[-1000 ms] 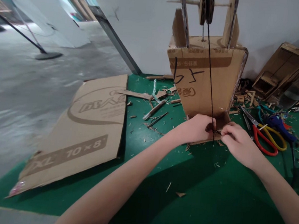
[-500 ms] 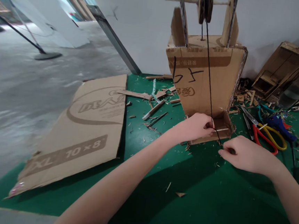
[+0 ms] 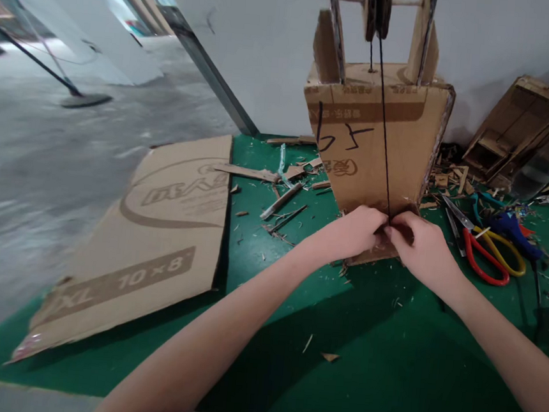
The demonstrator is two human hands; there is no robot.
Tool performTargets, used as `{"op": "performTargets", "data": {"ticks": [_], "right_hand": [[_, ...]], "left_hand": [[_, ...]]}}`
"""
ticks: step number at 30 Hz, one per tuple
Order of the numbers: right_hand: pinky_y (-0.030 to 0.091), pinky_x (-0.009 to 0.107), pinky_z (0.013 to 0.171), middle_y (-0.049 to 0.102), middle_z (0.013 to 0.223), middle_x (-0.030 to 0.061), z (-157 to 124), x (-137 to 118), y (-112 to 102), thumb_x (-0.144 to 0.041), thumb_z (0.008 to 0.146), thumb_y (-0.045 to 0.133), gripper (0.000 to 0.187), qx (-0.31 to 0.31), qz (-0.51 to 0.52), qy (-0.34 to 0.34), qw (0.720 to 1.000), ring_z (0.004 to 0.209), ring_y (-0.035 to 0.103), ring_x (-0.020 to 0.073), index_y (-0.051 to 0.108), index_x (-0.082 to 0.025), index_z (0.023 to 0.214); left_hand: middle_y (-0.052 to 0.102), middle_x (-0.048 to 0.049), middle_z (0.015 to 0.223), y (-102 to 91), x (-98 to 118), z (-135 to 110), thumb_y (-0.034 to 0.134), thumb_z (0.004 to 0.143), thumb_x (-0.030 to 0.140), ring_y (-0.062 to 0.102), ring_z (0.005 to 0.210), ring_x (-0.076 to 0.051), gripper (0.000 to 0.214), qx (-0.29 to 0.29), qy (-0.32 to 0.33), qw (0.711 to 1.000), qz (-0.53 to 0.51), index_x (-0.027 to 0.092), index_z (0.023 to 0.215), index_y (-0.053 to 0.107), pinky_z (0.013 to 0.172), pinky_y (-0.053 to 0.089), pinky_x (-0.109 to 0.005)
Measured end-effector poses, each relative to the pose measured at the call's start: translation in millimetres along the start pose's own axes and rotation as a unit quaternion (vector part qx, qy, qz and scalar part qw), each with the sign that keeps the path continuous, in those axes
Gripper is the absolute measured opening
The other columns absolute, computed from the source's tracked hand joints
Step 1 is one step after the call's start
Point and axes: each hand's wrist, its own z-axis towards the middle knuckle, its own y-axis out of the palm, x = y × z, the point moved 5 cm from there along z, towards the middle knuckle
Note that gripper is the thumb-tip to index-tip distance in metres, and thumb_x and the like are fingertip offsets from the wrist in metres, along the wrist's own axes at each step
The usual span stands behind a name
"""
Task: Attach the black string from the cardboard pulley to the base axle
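A black string runs down from a cardboard pulley wheel on a wooden stick axle, in front of a tall cardboard box. Its lower end meets the fingertips of both hands. My left hand is closed in a pinch on the string. Pressed close against it, my right hand also pinches the string. Behind and below the fingers sits a small open cardboard tray at the box's foot, mostly hidden by my hands.
A large cardboard sheet lies at the left of the green table. Scissors with red and yellow handles rest at right, near a blue tool. Cardboard scraps are scattered behind. Another cardboard model leans at far right.
My right hand has moved left and up from the tray's right corner to meet my left hand at the string. The left hand has stayed nearly still.
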Motion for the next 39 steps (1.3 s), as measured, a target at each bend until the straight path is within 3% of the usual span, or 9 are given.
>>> {"op": "performTargets", "data": {"ticks": [4, 11, 16, 21, 28, 32, 36, 39], "right_hand": [[0.038, 0.028, 0.063, 0.063, 0.082, 0.0046, 5, 3, 3, -0.019, 0.087, 0.048, 0.010, -0.028, -0.047, 0.008, 0.998, 0.074, 0.058, 0.0170, 0.054, -0.020, 0.080], [0.034, 0.027, 0.059, 0.062, 0.076, 0.0041, 6, -3, 6, -0.026, 0.090, 0.049, 0.011, -0.063, -0.016, 0.048, 0.997, 0.068, 0.055, 0.0157, 0.052, -0.020, 0.081], [0.032, 0.027, 0.058, 0.062, 0.080, 0.0066, 5, -3, 7, -0.016, 0.087, 0.047, 0.005, -0.073, -0.066, 0.022, 0.995, 0.069, 0.056, 0.0168, 0.050, -0.019, 0.084], [0.033, 0.025, 0.054, 0.061, 0.074, 0.0030, 2, 1, 4, -0.018, 0.087, 0.047, 0.006, -0.095, -0.015, 0.041, 0.995, 0.061, 0.057, 0.0143, 0.046, -0.021, 0.082], [0.041, 0.025, 0.058, 0.060, 0.071, -0.0003, -1, 5, 4, -0.017, 0.088, 0.046, 0.007, -0.085, 0.056, 0.021, 0.995, 0.055, 0.057, 0.0115, 0.048, -0.021, 0.082], [0.044, 0.024, 0.055, 0.062, 0.072, 0.0008, -4, 8, 5, -0.020, 0.087, 0.049, 0.006, -0.048, 0.065, 0.026, 0.996, 0.055, 0.059, 0.0122, 0.051, -0.021, 0.081], [0.049, 0.025, 0.049, 0.063, 0.069, 0.0014, -9, 13, 11, -0.025, 0.086, 0.051, 0.008, 0.004, 0.118, 0.067, 0.991, 0.054, 0.062, 0.0140, 0.056, -0.020, 0.083], [0.053, 0.025, 0.045, 0.062, 0.064, 0.0008, -15, 19, 19, -0.028, 0.085, 0.051, 0.013, 0.003, 0.208, 0.119, 0.971, 0.056, 0.065, 0.0160, 0.060, -0.019, 0.086]], "left_hand": [[0.068, -0.0068, 0.079, 0.4, -2, 0, 0.053, 0.084, 0.022, 0.063, 0.073, -0.019, 0.015, 0.003, -0.008, 1.000, -0.017, 0.015, 0.082, 0.066, 0.063, 0.043, -0.028], [0.067, -0.0088, 0.077, 0.9, 1, 1, 0.050, 0.082, 0.015, 0.064, 0.074, -0.021, 0.015, -0.001, -0.004, 1.000, 0.029, 0.013, 0.082, 0.065, 0.061, 0.043, -0.028], [0.069, -0.0039, 0.076, -0.1, -4, 1, 0.052, 0.080, 0.017, 0.063, 0.069, -0.016, 0.014, -0.031, 0.003, 0.998, -0.063, 0.016, 0.082, 0.066, 0.061, 0.043, -0.025], [0.068, -0.0008, 0.074, -3.7, -3, 0, 0.051, 0.078, 0.018, 0.061, 0.068, -0.014, 0.017, -0.038, 0.022, 0.994, -0.103, 0.017, 0.085, 0.067, 0.063, 0.042, -0.024], [0.068, -0.0033, 0.077, -5.6, 6, -1, 0.052, 0.076, 0.018, 0.060, 0.069, -0.015, 0.009, -0.024, 0.012, 0.994, -0.110, 0.015, 0.079, 0.060, 0.062, 0.042, -0.025], [0.068, -0.0030, 0.077, -3.9, 6, -1, 0.054, 0.076, 0.021, 0.060, 0.068, -0.015, 0.008, -0.014, 0.012, 0.994, -0.108, 0.016, 0.077, 0.060, 0.061, 0.042, -0.025], [0.068, -0.0019, 0.077, -3.0, 4, -1, 0.055, 0.076, 0.023, 0.059, 0.068, -0.014, 0.011, 0.010, 0.004, 0.993, -0.118, 0.016, 0.078, 0.063, 0.061, 0.041, -0.025], [0.068, -0.0021, 0.077, -2.6, 3, -1, 0.054, 0.077, 0.027, 0.059, 0.069, -0.015, 0.015, 0.019, -0.005, 0.994, -0.112, 0.017, 0.079, 0.064, 0.061, 0.041, -0.026]]}}
